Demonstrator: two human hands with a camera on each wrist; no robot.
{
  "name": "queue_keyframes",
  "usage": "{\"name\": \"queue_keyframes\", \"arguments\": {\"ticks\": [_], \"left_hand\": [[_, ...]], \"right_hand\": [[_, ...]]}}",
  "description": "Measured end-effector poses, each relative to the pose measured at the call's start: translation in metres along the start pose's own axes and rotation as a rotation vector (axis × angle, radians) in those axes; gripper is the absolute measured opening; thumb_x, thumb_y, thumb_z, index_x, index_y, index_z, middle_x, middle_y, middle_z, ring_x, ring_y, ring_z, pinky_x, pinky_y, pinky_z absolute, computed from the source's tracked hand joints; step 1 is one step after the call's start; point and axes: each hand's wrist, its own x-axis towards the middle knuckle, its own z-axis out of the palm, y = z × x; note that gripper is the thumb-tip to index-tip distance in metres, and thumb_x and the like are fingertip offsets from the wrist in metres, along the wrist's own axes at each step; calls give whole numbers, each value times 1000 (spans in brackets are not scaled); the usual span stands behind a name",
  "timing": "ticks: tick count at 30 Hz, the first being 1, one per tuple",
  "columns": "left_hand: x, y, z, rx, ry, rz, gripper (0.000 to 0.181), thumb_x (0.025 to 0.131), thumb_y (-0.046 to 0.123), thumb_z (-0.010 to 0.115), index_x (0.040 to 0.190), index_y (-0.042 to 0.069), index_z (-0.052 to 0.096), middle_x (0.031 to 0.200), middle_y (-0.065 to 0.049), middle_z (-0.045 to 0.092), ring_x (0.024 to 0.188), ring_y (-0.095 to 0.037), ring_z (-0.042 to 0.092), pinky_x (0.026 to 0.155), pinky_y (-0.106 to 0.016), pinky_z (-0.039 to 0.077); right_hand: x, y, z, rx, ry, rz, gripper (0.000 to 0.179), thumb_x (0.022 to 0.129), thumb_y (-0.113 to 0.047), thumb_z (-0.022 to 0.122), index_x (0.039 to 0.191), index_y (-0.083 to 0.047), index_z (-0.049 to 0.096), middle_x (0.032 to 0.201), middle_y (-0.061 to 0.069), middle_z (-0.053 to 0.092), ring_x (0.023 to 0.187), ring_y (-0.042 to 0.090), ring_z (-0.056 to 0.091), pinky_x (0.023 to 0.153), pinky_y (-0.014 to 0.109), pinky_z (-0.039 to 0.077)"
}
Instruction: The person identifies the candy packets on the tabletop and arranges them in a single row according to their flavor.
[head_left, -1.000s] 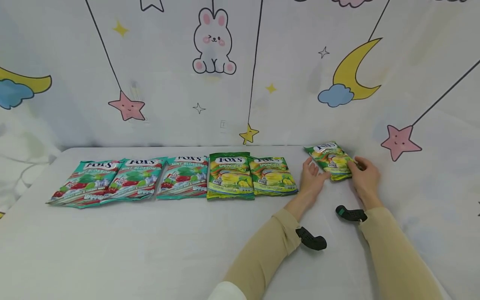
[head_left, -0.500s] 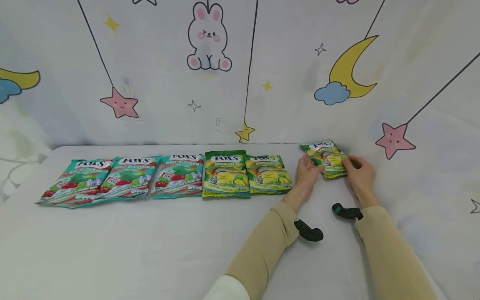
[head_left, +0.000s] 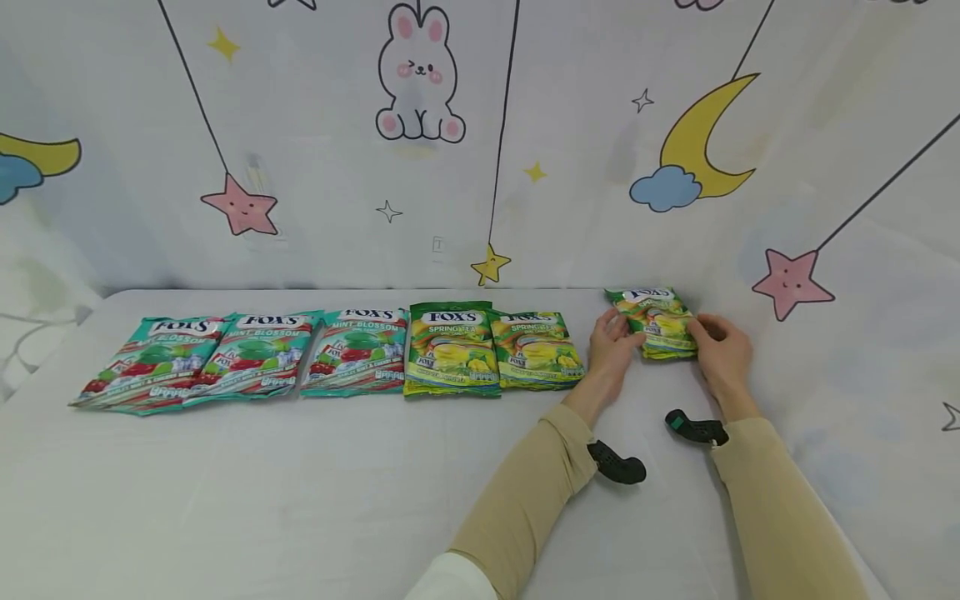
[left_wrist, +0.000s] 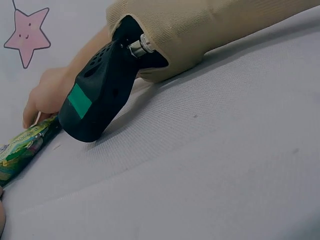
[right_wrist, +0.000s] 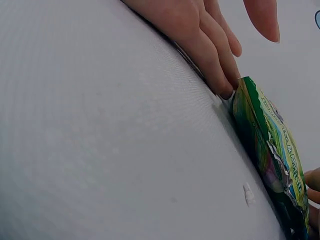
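Observation:
In the head view, a green and yellow bag of candy (head_left: 656, 325) lies at the far right of the table, between both hands. My right hand (head_left: 724, 358) pinches its right edge, thumb in front. On the other side, my left hand (head_left: 611, 346) touches the left edge with fingers extended. The right wrist view shows left-hand fingertips (right_wrist: 225, 87) against the candy bag's (right_wrist: 272, 155) near end, the thumb held apart. From the left wrist view, the right hand (left_wrist: 50, 95) sits at the bag's (left_wrist: 25, 147) far end.
Left of the hands runs a row of candy bags: two green Spring Tea bags (head_left: 452, 350) and several teal Mint Blossom bags (head_left: 356, 354). A patterned cloth wall (head_left: 322, 167) rises at the table's back edge. Black wrist devices (head_left: 617, 463) stick out from both sleeves.
The candy bag between my hands has straightened, its label now more level and its far end lower. The hands stay on either side of it, and the head view shifted slightly.

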Motion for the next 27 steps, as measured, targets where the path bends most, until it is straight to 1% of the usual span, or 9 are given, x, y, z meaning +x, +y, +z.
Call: {"name": "queue_keyframes", "arguments": {"ticks": [5, 8, 11, 15, 18, 19, 23, 27], "left_hand": [[1, -1, 1, -7, -3, 8, 61, 84, -7, 67, 140, 14, 51, 146, -14, 53, 138, -28, 48, 112, -40, 41], [2, -2, 1, -24, -4, 15, 60, 84, -8, 66, 139, 13, 52, 146, -13, 53, 138, -29, 47, 112, -40, 41], [2, -3, 0, -19, -12, 18, 61, 84, -9, 66, 139, 13, 53, 147, -12, 51, 139, -28, 46, 112, -40, 41], [-1, -3, 1, 49, -16, 34, 60, 85, -8, 66, 139, 14, 53, 148, -10, 51, 139, -27, 46, 112, -38, 41], [-6, -2, 3, 104, -14, 53, 56, 87, -6, 67, 138, 14, 53, 146, -10, 53, 138, -26, 47, 111, -37, 42], [-7, -2, 3, 115, -13, 60, 56, 87, -5, 68, 137, 13, 53, 146, -11, 53, 137, -26, 48, 111, -37, 42], [-9, 0, 3, 131, -6, 75, 54, 87, -6, 68, 136, 11, 54, 144, -12, 54, 136, -27, 49, 110, -38, 43], [-8, 1, 2, 119, -9, 83, 55, 87, -8, 67, 137, 10, 53, 145, -11, 54, 136, -26, 49, 112, -36, 41]], "right_hand": [[1, 2, 1, 13, 8, -11, 52, 98, -45, 57, 138, -12, 60, 123, 3, 60, 106, 6, 51, 85, 18, 38], [2, 3, 1, 22, 8, -5, 51, 98, -44, 57, 138, -11, 60, 124, 3, 60, 103, 2, 50, 84, 17, 39], [0, 3, 0, 48, 4, 6, 50, 98, -42, 58, 138, -12, 60, 124, 2, 60, 100, -1, 50, 82, 14, 40], [-1, 3, -2, 108, 1, 25, 48, 97, -40, 61, 136, -12, 62, 117, -8, 60, 97, -3, 50, 81, 12, 40], [-2, 4, -5, 154, 1, 42, 46, 96, -38, 64, 134, -12, 64, 107, -17, 59, 96, -4, 50, 80, 12, 39], [-2, 5, -6, 166, -2, 45, 46, 96, -37, 65, 134, -12, 64, 105, -19, 59, 97, -4, 50, 79, 11, 39], [-1, 5, -8, 200, -12, 51, 44, 95, -32, 67, 132, -10, 65, 94, -24, 58, 94, -4, 51, 76, 9, 40], [0, 2, -7, 229, -12, 52, 43, 94, -30, 69, 132, -9, 65, 91, -24, 60, 92, -4, 54, 74, 9, 42]]}}
